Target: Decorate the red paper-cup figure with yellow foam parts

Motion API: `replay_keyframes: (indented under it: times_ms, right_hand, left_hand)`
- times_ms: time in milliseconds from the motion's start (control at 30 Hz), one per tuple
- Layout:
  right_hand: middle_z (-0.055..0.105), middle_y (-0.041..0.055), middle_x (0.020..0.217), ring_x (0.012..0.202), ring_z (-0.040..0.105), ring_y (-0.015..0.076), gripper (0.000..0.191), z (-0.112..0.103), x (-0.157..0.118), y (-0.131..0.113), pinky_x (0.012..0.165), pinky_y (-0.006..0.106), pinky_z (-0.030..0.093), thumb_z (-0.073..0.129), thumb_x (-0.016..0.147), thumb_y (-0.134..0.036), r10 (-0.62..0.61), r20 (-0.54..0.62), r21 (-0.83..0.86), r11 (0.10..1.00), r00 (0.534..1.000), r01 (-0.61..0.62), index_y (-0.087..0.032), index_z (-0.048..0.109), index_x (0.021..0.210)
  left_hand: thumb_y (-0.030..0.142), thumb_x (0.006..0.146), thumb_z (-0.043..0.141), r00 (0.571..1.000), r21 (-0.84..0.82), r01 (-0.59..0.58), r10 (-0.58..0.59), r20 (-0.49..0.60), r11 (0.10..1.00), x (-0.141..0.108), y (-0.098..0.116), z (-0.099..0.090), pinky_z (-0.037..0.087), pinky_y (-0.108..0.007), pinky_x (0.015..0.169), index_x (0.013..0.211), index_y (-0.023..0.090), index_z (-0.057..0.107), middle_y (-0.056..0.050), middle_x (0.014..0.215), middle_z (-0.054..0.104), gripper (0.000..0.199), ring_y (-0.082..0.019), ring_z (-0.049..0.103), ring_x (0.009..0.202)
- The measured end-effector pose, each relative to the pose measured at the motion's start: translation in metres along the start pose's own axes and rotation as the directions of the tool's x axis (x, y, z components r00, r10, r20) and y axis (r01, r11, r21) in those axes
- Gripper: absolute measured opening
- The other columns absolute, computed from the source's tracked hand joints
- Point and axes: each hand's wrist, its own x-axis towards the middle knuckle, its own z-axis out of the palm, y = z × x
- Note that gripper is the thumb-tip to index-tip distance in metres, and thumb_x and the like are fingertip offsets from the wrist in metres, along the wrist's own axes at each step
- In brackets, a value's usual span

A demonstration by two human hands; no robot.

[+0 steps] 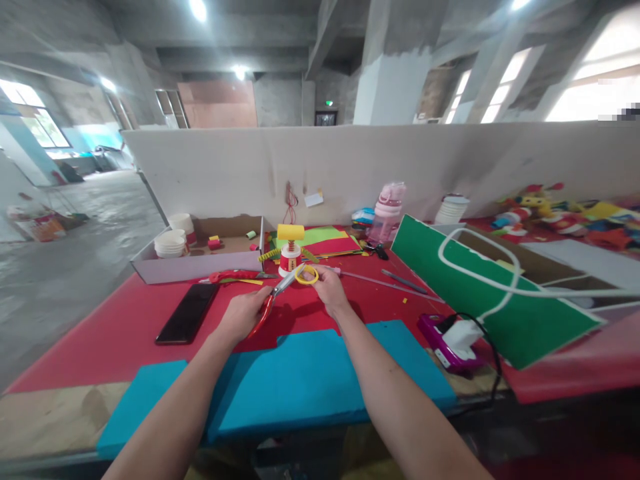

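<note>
My left hand (243,313) is closed round the red handles of a pair of scissors (285,283), whose blades point up and to the right. The blade tips meet the edge of a yellow ring (314,281), a thin band of paper or tape; I cannot tell which. Pinched on the ring's right side is my right hand (327,288). Just behind both hands stands a small paper-cup figure (291,259) in red and white, with a yellow roll on top and green folded arms at its sides.
A black phone (187,313) lies left on the red table cover (125,327). Behind it, a shallow box (200,269) holds white cups and small paper rolls. Blue sheets (295,387) line the front edge. At right are a purple power strip (447,347) and a green board (480,293).
</note>
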Motion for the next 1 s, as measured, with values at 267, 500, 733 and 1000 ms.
replay_keyframes:
  times_ms: [267,500,733,1000]
  right_hand:
    - [0.070,0.0045,0.084,0.077,0.059,0.0186,0.035,-0.0015,0.0024,0.0088,0.075,0.031,0.047,0.068,0.071,-0.049,0.060,-0.014,0.101,0.993,0.998,-0.058,-0.019,0.074,0.088]
    - [0.070,0.0051,0.081,0.072,0.057,0.0176,0.042,-0.0025,0.0022,0.0062,0.070,0.030,0.047,0.066,0.071,-0.054,0.092,-0.024,0.108,0.990,0.995,-0.089,-0.018,0.074,0.090]
    - [0.069,0.0044,0.078,0.071,0.057,0.0171,0.041,-0.0027,0.0018,0.0049,0.068,0.028,0.045,0.066,0.071,-0.054,0.082,-0.023,0.101,0.992,0.996,-0.079,-0.017,0.074,0.088]
    - [0.070,0.0041,0.079,0.077,0.059,0.0189,0.038,-0.0021,0.0021,0.0082,0.072,0.029,0.046,0.065,0.073,-0.051,0.055,-0.015,0.067,0.996,0.998,-0.054,-0.018,0.074,0.089]
  left_hand:
    - [0.033,0.094,0.035,1.000,0.000,0.000,0.000,-0.027,1.000,0.0007,-0.0008,0.0008,0.040,-0.027,0.066,0.115,0.022,0.051,-0.009,0.093,0.070,0.029,-0.025,0.067,0.087]
    - [0.033,0.094,0.035,1.000,-0.007,0.001,-0.002,-0.024,1.000,0.0008,-0.0012,0.0011,0.039,-0.027,0.064,0.114,0.022,0.052,-0.008,0.091,0.070,0.028,-0.025,0.067,0.086]
    - [0.032,0.094,0.035,0.999,-0.010,-0.018,0.018,-0.029,1.000,0.0012,-0.0039,0.0031,0.040,-0.027,0.065,0.117,0.022,0.051,-0.009,0.092,0.070,0.029,-0.025,0.066,0.085]
    - [0.029,0.092,0.038,1.000,-0.031,0.005,-0.005,-0.002,1.000,0.0012,-0.0016,0.0003,0.041,-0.027,0.067,0.120,0.023,0.050,-0.009,0.096,0.070,0.031,-0.024,0.066,0.089]
